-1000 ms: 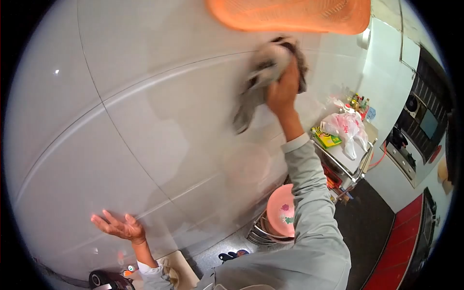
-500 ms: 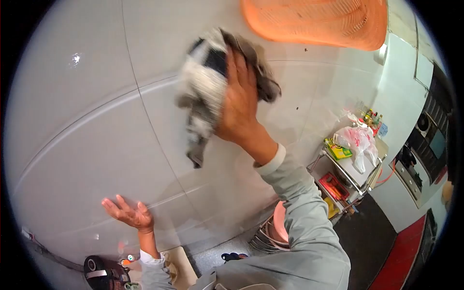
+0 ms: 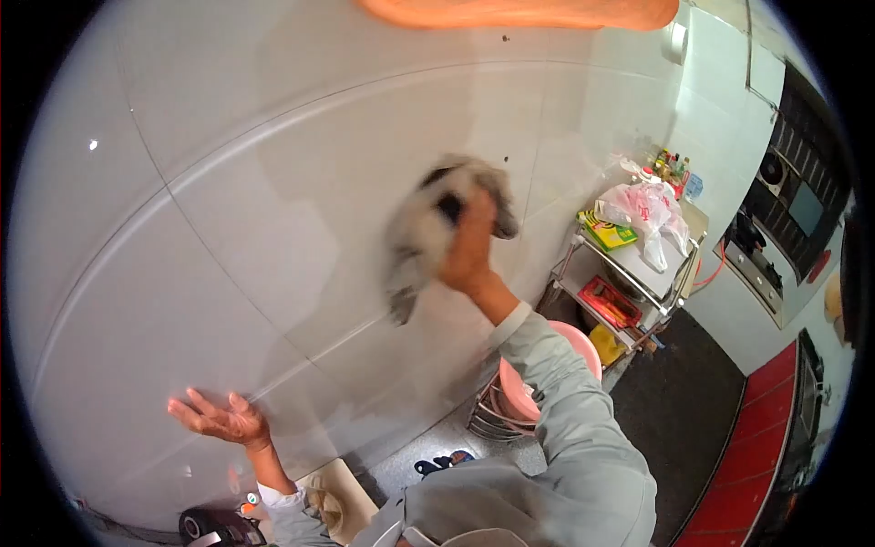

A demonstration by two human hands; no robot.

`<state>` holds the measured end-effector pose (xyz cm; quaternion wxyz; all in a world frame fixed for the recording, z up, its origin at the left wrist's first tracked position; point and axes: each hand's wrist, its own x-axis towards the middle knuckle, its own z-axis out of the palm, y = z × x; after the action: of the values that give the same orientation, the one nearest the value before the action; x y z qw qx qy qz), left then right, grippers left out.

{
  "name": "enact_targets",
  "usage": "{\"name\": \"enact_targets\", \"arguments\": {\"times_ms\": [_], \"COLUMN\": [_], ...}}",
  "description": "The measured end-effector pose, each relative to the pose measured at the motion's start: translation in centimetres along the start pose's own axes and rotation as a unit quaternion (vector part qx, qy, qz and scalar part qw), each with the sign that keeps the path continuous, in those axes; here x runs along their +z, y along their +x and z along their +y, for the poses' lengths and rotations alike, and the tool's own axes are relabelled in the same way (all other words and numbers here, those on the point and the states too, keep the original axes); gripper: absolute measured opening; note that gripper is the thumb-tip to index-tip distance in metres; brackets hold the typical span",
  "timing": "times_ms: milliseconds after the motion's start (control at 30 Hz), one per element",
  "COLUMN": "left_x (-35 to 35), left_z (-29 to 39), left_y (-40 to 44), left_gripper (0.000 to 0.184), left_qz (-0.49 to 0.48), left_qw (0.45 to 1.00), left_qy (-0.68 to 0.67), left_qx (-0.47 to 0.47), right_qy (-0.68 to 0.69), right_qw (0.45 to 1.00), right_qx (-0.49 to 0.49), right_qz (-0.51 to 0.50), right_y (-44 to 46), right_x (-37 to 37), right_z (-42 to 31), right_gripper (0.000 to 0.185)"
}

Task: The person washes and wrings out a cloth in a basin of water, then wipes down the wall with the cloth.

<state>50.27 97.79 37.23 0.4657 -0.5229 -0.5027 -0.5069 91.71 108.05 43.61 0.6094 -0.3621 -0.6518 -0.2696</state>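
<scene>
My right hand (image 3: 469, 251) presses a crumpled grey, white and black cloth (image 3: 421, 232) against the pale tiled wall (image 3: 273, 228). The cloth and hand are smeared by motion, and a loose end of the cloth hangs down to the left. Lower on the left, my left hand (image 3: 223, 421) is raised beside the wall with its fingers spread and nothing in it. Whether it touches the tiles I cannot tell.
An orange plastic basket (image 3: 529, 11) is on the wall at the top. To the right stands a metal rack (image 3: 638, 269) bearing a plastic bag (image 3: 647, 205) and bottles. A pink basin (image 3: 574, 342) is below my right arm. A black appliance (image 3: 208, 527) sits lower left.
My right hand has moved the cloth down and slightly right over the wall. The view has tilted down, so the orange basket shows less. My left hand stays spread.
</scene>
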Motion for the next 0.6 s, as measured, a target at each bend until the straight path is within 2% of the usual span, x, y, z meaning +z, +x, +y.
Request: {"name": "enact_targets", "arguments": {"times_ms": [33, 67, 100, 133, 200, 333, 433, 600], "left_x": [0.1, 0.2, 0.2, 0.3, 0.5, 0.2, 0.1, -0.1], "left_z": [0.0, -0.1, -0.2, -0.3, -0.4, 0.0, 0.0, 0.4], "left_y": [-0.1, -0.2, -0.4, -0.5, -0.6, 0.1, 0.2, 0.5], "left_gripper": [0.062, 0.062, 0.062, 0.062, 0.061, 0.058, 0.059, 0.059], "left_qz": [-0.003, -0.003, -0.005, -0.011, 0.009, 0.018, 0.022, 0.016], "left_qw": [1.000, 1.000, 1.000, 1.000, 0.999, 1.000, 0.999, 1.000], "left_qy": [-0.003, -0.004, -0.003, -0.006, -0.034, -0.024, -0.025, -0.003], "left_qx": [0.002, -0.001, -0.005, -0.002, -0.015, 0.006, 0.008, 0.019], "right_qy": [0.005, 0.062, -0.091, -0.261, -0.420, -0.423, -0.377, -0.206], "right_qw": [0.996, 0.986, 0.990, 0.962, 0.903, 0.876, 0.869, 0.910], "right_qx": [0.075, 0.135, 0.097, 0.043, -0.016, 0.169, 0.247, 0.230], "right_qz": [0.048, 0.079, -0.035, -0.062, -0.090, -0.162, -0.205, -0.277], "right_y": [-1.9, -4.6, -11.7, -12.5, -14.8, -21.3, -24.0, -27.4], "right_x": [-0.4, 0.0, 0.7, 0.1, 0.9, 6.5, 9.2, 10.7], "right_z": [2.2, 6.3, 16.3, 19.4, 21.6, 23.6, 18.7, 4.0], "right_gripper": [0.085, 0.098, 0.065, 0.069, 0.073, 0.062, 0.062, 0.062]}}
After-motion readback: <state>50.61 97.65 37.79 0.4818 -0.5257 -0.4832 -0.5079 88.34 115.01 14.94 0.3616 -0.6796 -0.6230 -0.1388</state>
